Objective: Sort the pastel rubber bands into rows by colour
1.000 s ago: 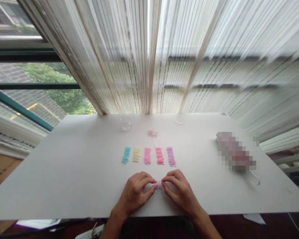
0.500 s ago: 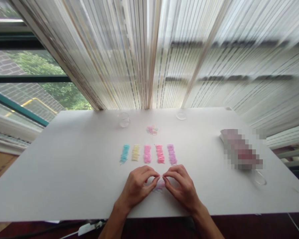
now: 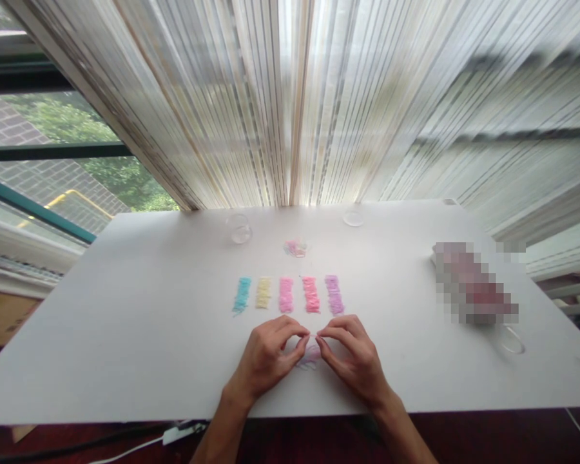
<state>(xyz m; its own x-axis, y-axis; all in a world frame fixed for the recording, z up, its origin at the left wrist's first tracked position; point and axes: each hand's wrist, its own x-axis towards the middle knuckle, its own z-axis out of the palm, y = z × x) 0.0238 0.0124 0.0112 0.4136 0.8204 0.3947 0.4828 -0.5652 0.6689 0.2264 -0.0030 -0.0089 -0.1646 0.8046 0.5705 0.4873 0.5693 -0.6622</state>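
My left hand (image 3: 273, 351) and my right hand (image 3: 352, 351) meet fingertip to fingertip near the front of the table. Thumb and forefinger of each are pinched on a thin, pale pink rubber band (image 3: 312, 335), stretched short between them. Under the fingertips lies a small loose pile of purple and pink rubber bands (image 3: 309, 359), partly hidden by the hands. Just beyond, sorted bands form a row of strips: blue (image 3: 242, 296), yellow (image 3: 263, 293), pink (image 3: 286, 295), coral pink (image 3: 311, 295) and purple (image 3: 334, 295).
A mixed heap of bands (image 3: 296, 248) lies farther back on the white table (image 3: 140, 322). Behind it stand a clear round container (image 3: 240, 233) and a clear lid (image 3: 353, 219). A blurred-out pouch (image 3: 473, 283) with a loop strap rests at right. Striped curtains (image 3: 251, 103) hang along the back edge.
The camera view has shifted slightly. Both hands keep their pinch, and the band between the fingertips shows a little more clearly now.
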